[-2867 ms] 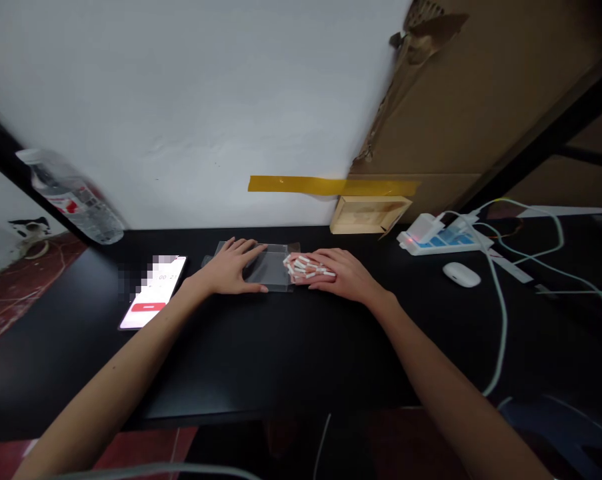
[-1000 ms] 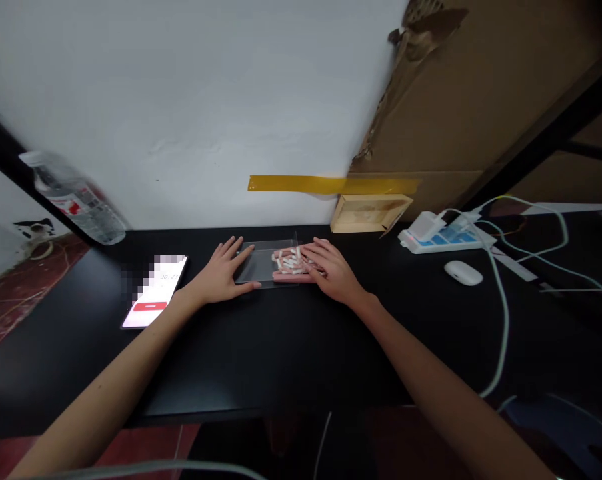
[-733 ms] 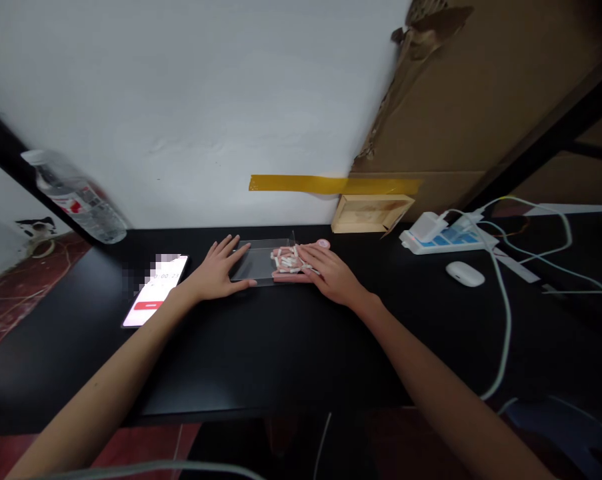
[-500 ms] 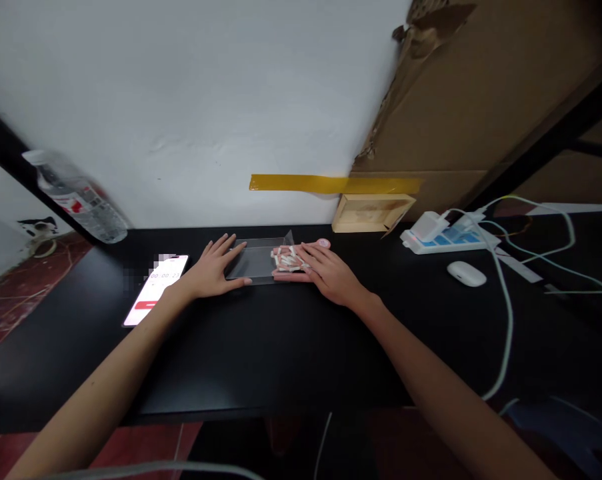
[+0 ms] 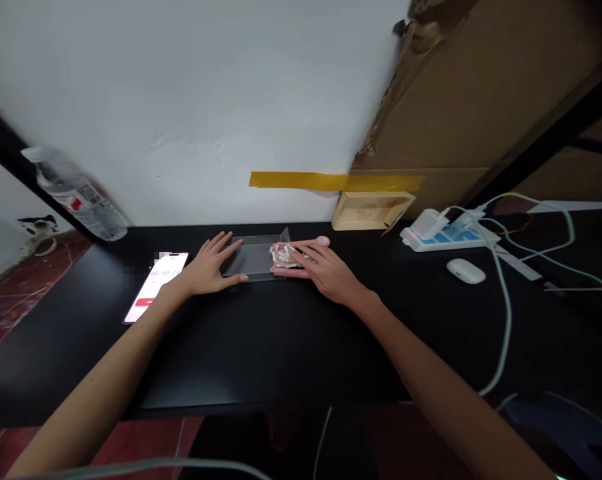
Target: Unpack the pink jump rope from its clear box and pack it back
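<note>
My left hand [image 5: 208,267] is open with its fingers spread at the left end of a clear plastic sleeve [image 5: 253,257]. Its thumb touches the front edge, and its index finger is at the back. A pink tray [image 5: 293,273] with several small white sticks [image 5: 281,255] overlaps the sleeve's right end; I cannot tell how far inside it lies. Over the tray's right part, my right hand [image 5: 335,275] is laid with fingers stretched out, fingertips on the sticks. That hand hides much of the tray. A round pink tab [image 5: 323,241] shows behind it.
A lit phone [image 5: 155,287] lies left of my left arm. At the back are a shallow wooden box [image 5: 371,212] and a leaning plastic bottle [image 5: 83,200]. To the right are a power strip [image 5: 445,239], a white mouse [image 5: 465,271] and loose cables [image 5: 507,333].
The fingers of my right hand have shifted slightly left over the white sticks and cover more of them. My left hand stays at the sleeve, still spread.
</note>
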{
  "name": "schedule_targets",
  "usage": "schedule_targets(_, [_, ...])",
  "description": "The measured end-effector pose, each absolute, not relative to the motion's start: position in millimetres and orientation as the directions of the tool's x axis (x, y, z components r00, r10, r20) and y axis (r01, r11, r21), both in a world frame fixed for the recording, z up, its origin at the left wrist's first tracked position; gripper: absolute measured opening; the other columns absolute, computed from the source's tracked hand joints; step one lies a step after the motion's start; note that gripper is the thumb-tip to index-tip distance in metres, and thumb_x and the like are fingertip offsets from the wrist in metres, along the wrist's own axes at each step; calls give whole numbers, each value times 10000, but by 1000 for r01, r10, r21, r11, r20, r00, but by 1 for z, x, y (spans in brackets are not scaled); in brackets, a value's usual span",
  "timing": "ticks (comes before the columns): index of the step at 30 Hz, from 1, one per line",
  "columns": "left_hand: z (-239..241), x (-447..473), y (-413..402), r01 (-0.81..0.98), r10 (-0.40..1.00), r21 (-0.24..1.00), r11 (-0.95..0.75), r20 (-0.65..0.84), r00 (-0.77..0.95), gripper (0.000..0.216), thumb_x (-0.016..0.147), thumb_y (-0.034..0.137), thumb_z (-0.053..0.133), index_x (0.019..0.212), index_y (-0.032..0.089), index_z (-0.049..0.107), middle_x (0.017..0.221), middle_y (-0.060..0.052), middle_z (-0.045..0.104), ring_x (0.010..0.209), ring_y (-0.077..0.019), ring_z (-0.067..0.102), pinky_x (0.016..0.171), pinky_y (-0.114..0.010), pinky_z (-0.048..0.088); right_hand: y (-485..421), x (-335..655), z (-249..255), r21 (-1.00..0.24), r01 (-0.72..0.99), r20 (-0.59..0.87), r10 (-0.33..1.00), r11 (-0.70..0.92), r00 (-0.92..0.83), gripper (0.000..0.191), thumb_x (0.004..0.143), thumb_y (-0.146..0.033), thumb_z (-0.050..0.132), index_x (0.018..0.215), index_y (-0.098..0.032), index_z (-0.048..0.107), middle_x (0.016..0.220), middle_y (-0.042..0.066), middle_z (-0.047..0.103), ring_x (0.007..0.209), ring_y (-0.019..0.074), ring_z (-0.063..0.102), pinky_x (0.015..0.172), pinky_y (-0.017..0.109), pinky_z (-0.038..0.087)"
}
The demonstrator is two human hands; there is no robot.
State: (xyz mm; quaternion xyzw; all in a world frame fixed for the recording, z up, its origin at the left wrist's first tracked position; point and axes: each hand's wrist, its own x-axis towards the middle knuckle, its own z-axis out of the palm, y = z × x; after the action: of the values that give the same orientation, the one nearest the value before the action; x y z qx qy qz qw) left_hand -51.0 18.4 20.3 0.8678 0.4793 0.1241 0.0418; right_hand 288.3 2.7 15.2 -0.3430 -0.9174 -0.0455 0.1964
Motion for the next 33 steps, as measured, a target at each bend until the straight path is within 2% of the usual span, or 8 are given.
schedule_targets(6, [21,-52,19,820,840,189,-541,170,515,995,831,852,451,1565,192,326,1649,-177,215,1515,-400,180,1181,-618,223,4,287,15,-89,649,342,635,756,-693,686,917,-14,362,1555,-264,362,1577,43,441,1446,270,388,1153,557,378])
schedule_targets(12, [21,-53,19,817,839,196,-543,176,516,1003,829,848,463,1560,172,342,1644,-188,223,1510,-416,185,1176,-630,227,7,291,9,-142,637,375,637,758,-674,671,903,-22,358,1527,-261,413,1581,31,438,1458,242,385,1170,533,368])
schedule_targets(20, [23,-54,18,777,808,221,-589,198,555,984,836,833,476,1556,174,355,1640,-187,237,1513,-401,187,1188,-610,213,9,291,10,-320,486,466,582,813,-666,452,1001,-163,364,1381,-285,576,1529,50,503,1419,237,442,1156,559,373])
schedule_targets(25, [21,-44,14,761,793,225,-608,210,572,955,847,811,491,1559,190,350,1645,-172,232,1515,-396,182,1195,-603,203,7,283,3,-489,472,547,679,734,-490,385,1028,-303,369,1342,-268,590,1451,93,568,1377,268,487,1136,563,392])
schedule_targets(30, [20,-37,10,777,808,225,-588,206,552,934,846,810,496,1561,231,336,1653,-154,217,1521,-390,167,1189,-628,194,23,300,-4,-531,620,634,756,578,-163,423,1015,-458,389,1245,-221,653,1391,130,602,1384,298,467,1162,559,354])
schedule_targets(33, [20,-35,8,778,810,227,-586,200,552,932,842,809,503,1557,234,340,1653,-149,219,1518,-399,168,1186,-636,194,34,315,-9,-611,674,519,853,416,-56,555,996,-567,378,1305,-175,622,1444,171,559,1401,330,448,1178,566,324])
